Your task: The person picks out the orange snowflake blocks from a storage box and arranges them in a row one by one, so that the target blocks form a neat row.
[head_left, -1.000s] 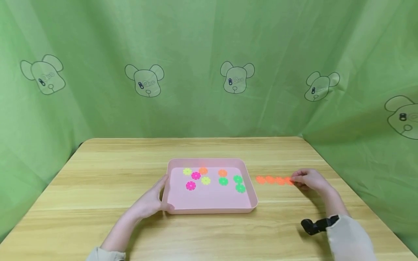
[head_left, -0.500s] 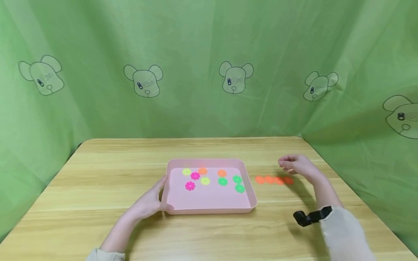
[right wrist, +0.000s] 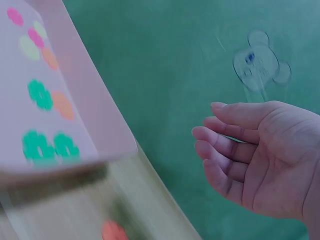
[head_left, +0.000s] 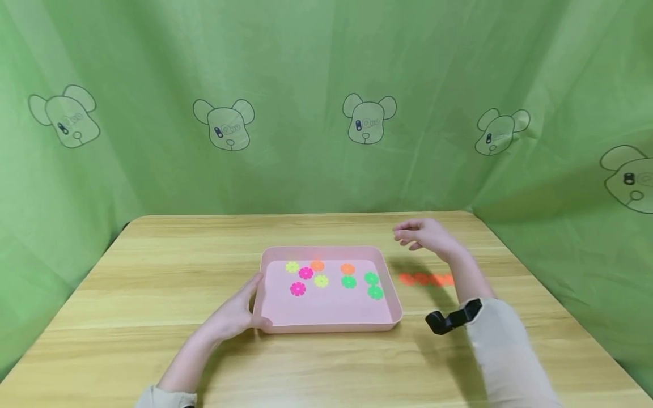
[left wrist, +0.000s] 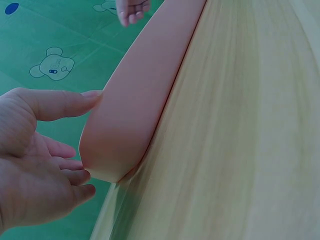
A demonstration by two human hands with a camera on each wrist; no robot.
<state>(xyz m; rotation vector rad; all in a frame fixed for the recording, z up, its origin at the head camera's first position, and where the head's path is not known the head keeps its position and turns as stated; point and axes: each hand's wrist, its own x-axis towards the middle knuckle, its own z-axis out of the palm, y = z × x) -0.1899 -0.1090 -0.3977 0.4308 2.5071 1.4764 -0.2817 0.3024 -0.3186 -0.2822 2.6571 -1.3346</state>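
Observation:
My left hand (head_left: 232, 317) holds the pink tray (head_left: 326, 328) at its near left corner. Its thumb lies at the front corner and its fingers reach along the left side; in the left wrist view the fingertips meet the tray's wall (left wrist: 140, 85). My right hand (head_left: 425, 235) is in the air beyond the tray's right side, fingers loosely bent and nothing between them, as the right wrist view also shows. Inside the tray lie notched building discs: pink (head_left: 298, 289), yellow (head_left: 321, 280), orange (head_left: 347, 269) and green (head_left: 375, 292). Right of it, several orange discs (head_left: 422, 279) form a row, partly shaded by the right arm.
A wooden table (head_left: 153, 272) carries everything. Green cloth (head_left: 306, 170) printed with bear heads hangs behind the table and along its sides. A black wrist camera (head_left: 454, 318) sticks out from the right sleeve.
My right hand has let go of the rightmost orange disc in the row, then risen and moved left toward the table's far side. The left hand and tray have stayed in place.

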